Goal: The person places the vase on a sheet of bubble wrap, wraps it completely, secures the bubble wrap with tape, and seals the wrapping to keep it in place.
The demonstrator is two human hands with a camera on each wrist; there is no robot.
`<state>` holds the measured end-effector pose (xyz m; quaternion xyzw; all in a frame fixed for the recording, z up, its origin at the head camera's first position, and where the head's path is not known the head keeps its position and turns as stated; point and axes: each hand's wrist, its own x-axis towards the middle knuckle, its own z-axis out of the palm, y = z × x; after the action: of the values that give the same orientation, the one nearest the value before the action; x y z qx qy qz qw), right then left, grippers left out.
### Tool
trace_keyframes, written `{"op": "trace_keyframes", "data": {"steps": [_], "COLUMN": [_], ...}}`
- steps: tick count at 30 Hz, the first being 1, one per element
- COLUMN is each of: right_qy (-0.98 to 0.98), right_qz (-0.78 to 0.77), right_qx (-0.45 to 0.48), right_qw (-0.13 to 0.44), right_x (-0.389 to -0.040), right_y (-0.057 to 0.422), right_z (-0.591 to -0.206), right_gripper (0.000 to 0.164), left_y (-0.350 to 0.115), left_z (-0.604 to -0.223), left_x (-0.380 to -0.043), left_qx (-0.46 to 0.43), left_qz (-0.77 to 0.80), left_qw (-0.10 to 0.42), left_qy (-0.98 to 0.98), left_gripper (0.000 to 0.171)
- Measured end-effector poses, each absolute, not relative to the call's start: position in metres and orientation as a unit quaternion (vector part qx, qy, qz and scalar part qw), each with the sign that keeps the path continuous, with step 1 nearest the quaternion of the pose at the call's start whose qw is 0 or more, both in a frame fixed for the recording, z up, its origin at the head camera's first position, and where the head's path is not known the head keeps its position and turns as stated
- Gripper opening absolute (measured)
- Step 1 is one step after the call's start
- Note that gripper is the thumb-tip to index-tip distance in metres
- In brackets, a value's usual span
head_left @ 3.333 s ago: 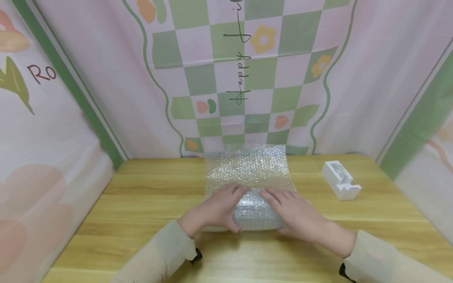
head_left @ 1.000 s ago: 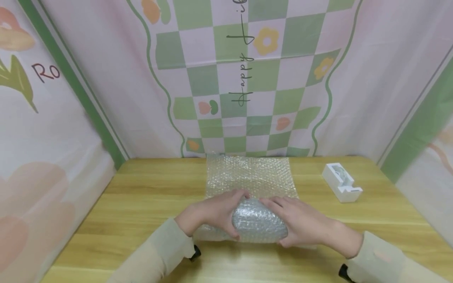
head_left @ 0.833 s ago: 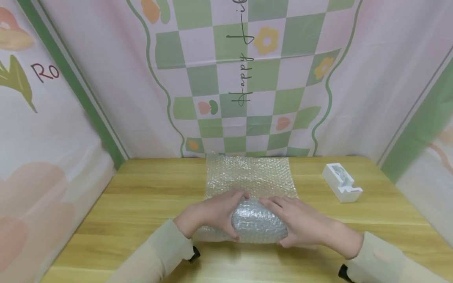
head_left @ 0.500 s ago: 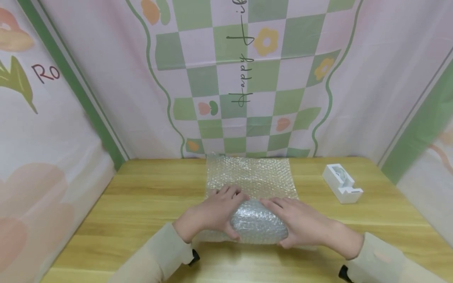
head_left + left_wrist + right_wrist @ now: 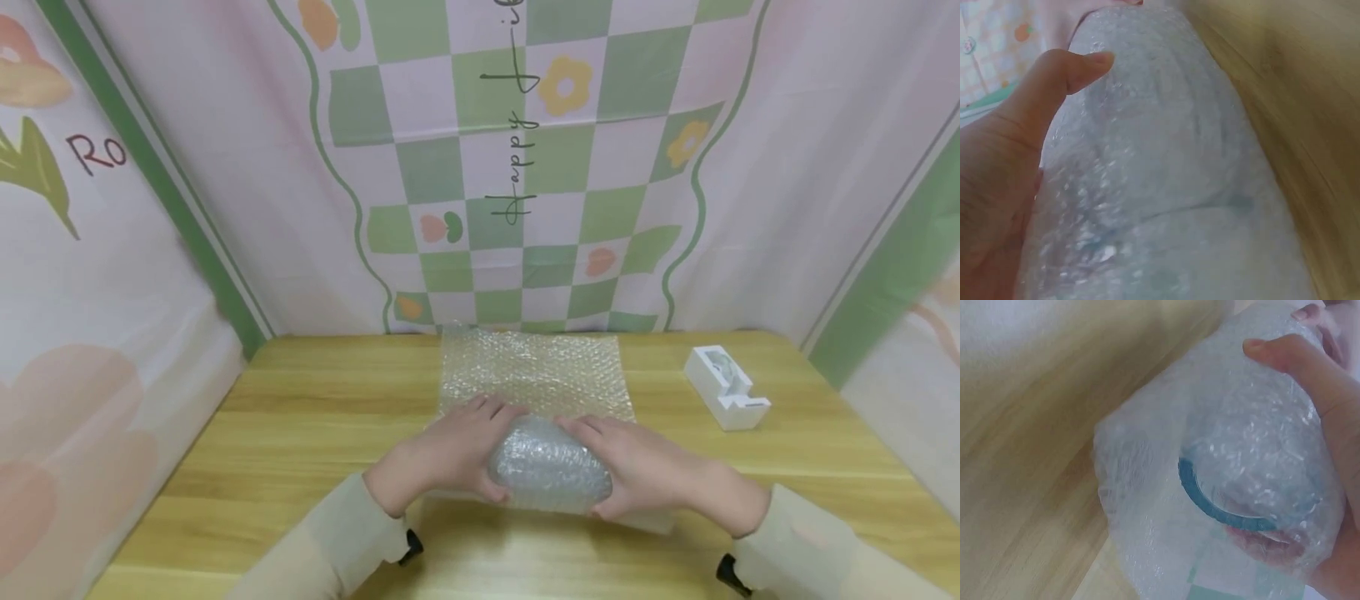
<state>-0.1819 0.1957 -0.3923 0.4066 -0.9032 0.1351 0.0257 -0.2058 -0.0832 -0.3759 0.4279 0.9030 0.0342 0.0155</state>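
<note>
A bundle of bubble wrap (image 5: 551,467) lies crosswise on the table, rolled round something mostly hidden. In the right wrist view a blue-green curved rim (image 5: 1216,512) shows through the film at one end; what it belongs to I cannot tell. My left hand (image 5: 453,450) grips the bundle's left part, thumb on the near side and fingers over the top. The right hand (image 5: 648,467) grips its right part the same way. From under the bundle a flat stretch of bubble wrap sheet (image 5: 536,367) runs to the table's back edge. A loose sheet corner sticks out below my right hand.
A white tape dispenser (image 5: 726,387) with a roll inside stands at the back right of the wooden table (image 5: 315,417). A printed cloth backdrop (image 5: 551,200) hangs behind the table, with more cloth at both sides.
Over these seconds the bundle came nearer to me, and the sheet's far end dropped from against the backdrop. Lately the bundle has tilted slightly, and more sheet corner shows below my right hand.
</note>
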Motion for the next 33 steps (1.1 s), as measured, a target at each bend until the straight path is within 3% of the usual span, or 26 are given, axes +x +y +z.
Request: {"op": "trace_keyframes", "data": {"steps": [11, 24, 33], "right_qy": [-0.902, -0.899, -0.9], "right_qz": [0.168, 0.163, 0.154], "right_qx": [0.397, 0.404, 0.404], "right_qw": [-0.014, -0.041, -0.048], "right_x": [-0.189, -0.193, -0.192], "right_y": [0.199, 0.193, 0.191], "right_z": [-0.393, -0.381, -0.378], "right_gripper": [0.111, 0.109, 0.108], "left_y": [-0.082, -0.091, -0.094], "left_z": [-0.384, -0.389, -0.394], "left_x": [-0.211, -0.217, -0.216], "left_qx": [0.427, 0.445, 0.453], "left_qz": [0.048, 0.066, 0.1], "left_qw": [0.02, 0.027, 0.025], "left_qy": [0.903, 0.893, 0.886], "left_gripper": [0.131, 0.139, 0.129]}}
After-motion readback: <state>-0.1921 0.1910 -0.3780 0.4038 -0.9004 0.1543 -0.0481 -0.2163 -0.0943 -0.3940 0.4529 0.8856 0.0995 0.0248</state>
